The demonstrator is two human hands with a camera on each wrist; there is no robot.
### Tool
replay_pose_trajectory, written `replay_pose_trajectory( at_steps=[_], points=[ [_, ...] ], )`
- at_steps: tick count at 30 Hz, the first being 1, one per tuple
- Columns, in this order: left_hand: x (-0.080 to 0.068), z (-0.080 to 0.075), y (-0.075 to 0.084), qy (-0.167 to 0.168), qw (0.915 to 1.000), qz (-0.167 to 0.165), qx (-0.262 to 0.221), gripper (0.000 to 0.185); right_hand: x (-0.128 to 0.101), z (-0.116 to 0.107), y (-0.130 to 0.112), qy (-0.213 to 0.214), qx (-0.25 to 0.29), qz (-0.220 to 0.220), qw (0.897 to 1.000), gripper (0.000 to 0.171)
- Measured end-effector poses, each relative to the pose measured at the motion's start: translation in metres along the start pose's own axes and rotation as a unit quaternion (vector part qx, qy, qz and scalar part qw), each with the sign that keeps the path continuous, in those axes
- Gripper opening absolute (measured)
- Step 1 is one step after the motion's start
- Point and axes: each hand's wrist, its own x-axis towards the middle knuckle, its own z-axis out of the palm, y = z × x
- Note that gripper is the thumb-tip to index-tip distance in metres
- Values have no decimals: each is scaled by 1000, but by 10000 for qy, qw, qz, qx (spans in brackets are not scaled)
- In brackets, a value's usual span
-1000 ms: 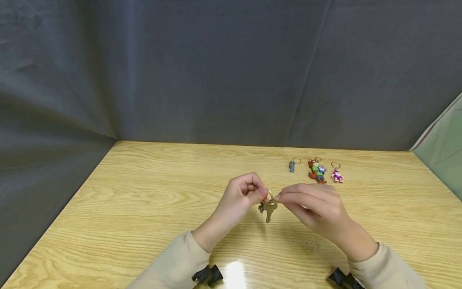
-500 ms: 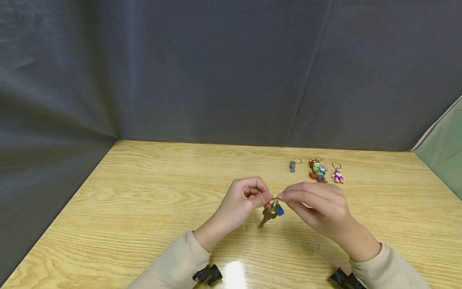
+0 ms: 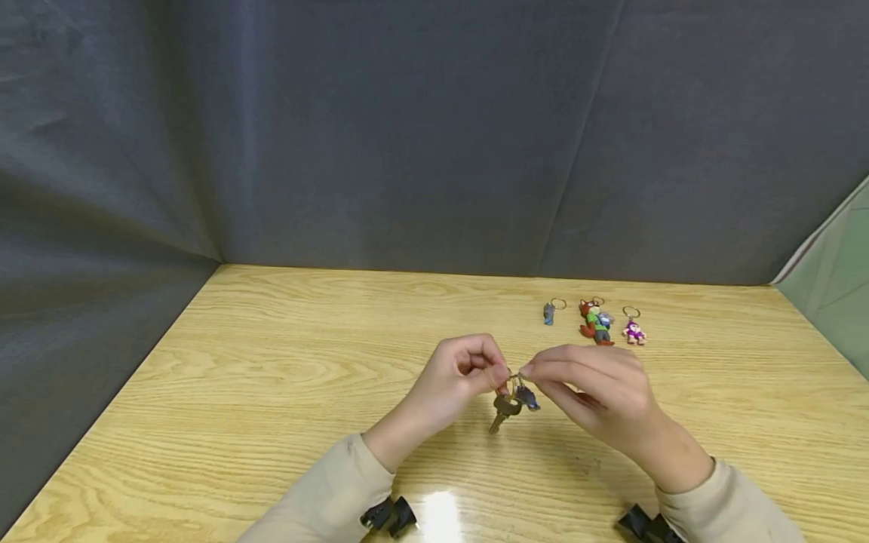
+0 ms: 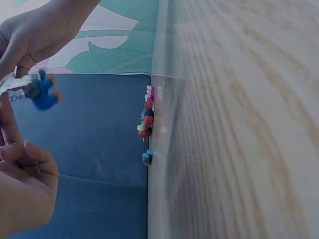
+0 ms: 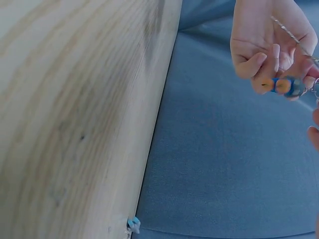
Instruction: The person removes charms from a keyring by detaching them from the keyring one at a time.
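In the head view my left hand [image 3: 465, 377] pinches a key ring between thumb and forefinger. A brass-coloured key [image 3: 504, 407] hangs from it, bow up and blade down, just above the table. Facing it, my right hand [image 3: 597, 385] pinches the ring of a small figure keychain [image 3: 527, 397] at its fingertips. The left wrist view shows this figure [image 4: 45, 94] as blue with orange parts, dangling on a short chain. In the right wrist view the figure [image 5: 284, 86] hangs in front of the left palm, and the key's toothed edge [image 5: 285, 29] shows above it. Fingertips hide most of the rings.
Toward the back right of the wood-grain table [image 3: 305, 347] lie a small grey-blue keychain [image 3: 549, 313], a larger fox figure in a green shirt [image 3: 597, 323] and a purple-and-pink figure keychain [image 3: 634, 332]. A dark cloth wall [image 3: 407, 151] stands behind the table.
The key has swung to a slant and hangs slightly lower. The blue figure has come out from behind the key to its right, below the right fingertips. Both hands have barely moved.
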Motion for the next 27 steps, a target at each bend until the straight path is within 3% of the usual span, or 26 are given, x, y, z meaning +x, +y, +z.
replay_pose_trajectory(
  at_steps=[8,20,27],
  points=[
    [-1,0,-1,-247,9967,-84,-766,18,1,1,0,52,38,-51,10000,27],
    [0,1,0,-339,9958,-137,-835,18,7,-7,-5,-334,-628,-394,9967,25],
    [0,3,1,-118,9967,-326,-735,17,4,-8,-4,-458,-857,-560,9937,24]
  ],
)
